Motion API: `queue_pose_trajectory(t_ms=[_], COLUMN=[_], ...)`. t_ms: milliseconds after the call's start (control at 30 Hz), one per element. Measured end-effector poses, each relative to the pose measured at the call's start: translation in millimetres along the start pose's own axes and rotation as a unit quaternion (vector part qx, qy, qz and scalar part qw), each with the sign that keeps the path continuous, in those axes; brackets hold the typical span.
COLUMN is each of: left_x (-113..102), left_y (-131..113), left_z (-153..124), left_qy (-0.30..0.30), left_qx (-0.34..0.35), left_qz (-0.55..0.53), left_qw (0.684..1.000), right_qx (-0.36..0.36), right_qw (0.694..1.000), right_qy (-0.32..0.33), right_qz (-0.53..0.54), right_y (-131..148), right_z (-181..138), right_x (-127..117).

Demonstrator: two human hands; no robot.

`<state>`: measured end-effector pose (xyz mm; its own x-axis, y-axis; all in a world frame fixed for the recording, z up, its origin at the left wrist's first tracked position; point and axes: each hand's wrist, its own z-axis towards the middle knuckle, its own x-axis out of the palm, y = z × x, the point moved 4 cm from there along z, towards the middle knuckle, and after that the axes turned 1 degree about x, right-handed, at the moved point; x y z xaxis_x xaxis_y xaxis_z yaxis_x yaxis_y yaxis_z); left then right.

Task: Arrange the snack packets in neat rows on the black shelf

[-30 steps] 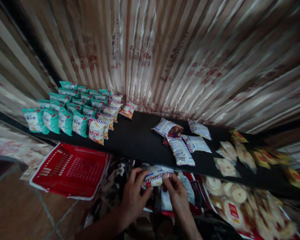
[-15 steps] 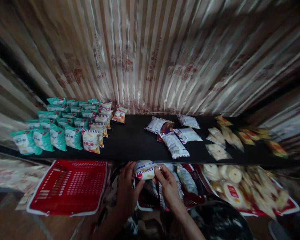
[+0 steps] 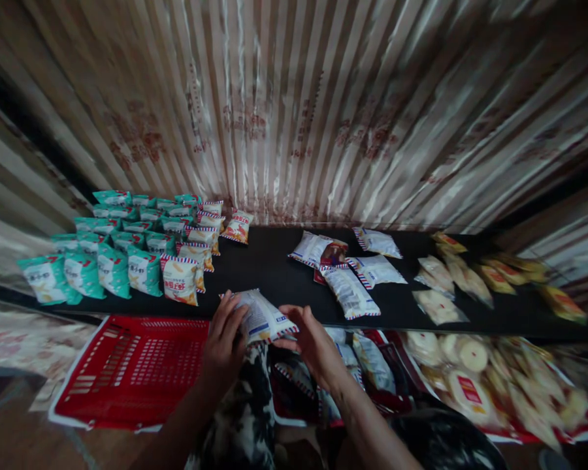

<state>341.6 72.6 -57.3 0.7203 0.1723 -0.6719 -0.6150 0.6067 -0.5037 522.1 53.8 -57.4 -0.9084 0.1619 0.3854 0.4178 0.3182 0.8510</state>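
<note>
Between my two hands a white snack bag (image 3: 265, 318) with red-and-blue striped edges is held just over the front edge of the black shelf (image 3: 269, 271). Its printed back faces up. My left hand (image 3: 225, 336) is closed around the bag's left side. At the right end, the fingers of my right hand (image 3: 316, 343) curl about the striped corner. Standing rows of teal snack bags (image 3: 114, 269) fill the shelf's left part. Beside them runs a row of white-and-orange snack bags (image 3: 180, 279), with one more bag (image 3: 238, 226) leaning at the back.
Several white bags (image 3: 351, 291) lie loosely mid-shelf. Clear-wrapped packets (image 3: 438, 305) and yellow packets (image 3: 496, 279) lie to the right. Below are a red basket (image 3: 127, 372) at left, one with more bags (image 3: 372, 362) in the middle, and one with round packaged food (image 3: 463, 391) at right.
The held snack bag has moved left and up toward the shelf edge and turned so its back faces up. Both hands moved with it, and the right hand's grip has opened wider.
</note>
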Motion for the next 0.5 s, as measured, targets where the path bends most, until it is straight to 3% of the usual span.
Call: queue_pose_trajectory(t_ms=[233, 367, 500], left_x=[-4.5, -3.1, -2.7], left_y=[5.3, 12.7, 21.9], left_z=[2.9, 3.6, 7.4], left_qy=[0.04, 0.028, 0.014], left_qx=[0.096, 0.091, 0.039], left_qz=[0.072, 0.088, 0.064], left_qw=[0.992, 0.992, 0.997], right_qx=[0.064, 0.074, 0.079], right_qw=[0.996, 0.996, 0.996], right_qy=[0.038, 0.047, 0.041], right_qz=[-0.054, -0.034, -0.007], right_y=[-8.0, -8.6, -8.0], right_z=[19.6, 25.0, 33.7], right_x=[8.6, 17.5, 19.3])
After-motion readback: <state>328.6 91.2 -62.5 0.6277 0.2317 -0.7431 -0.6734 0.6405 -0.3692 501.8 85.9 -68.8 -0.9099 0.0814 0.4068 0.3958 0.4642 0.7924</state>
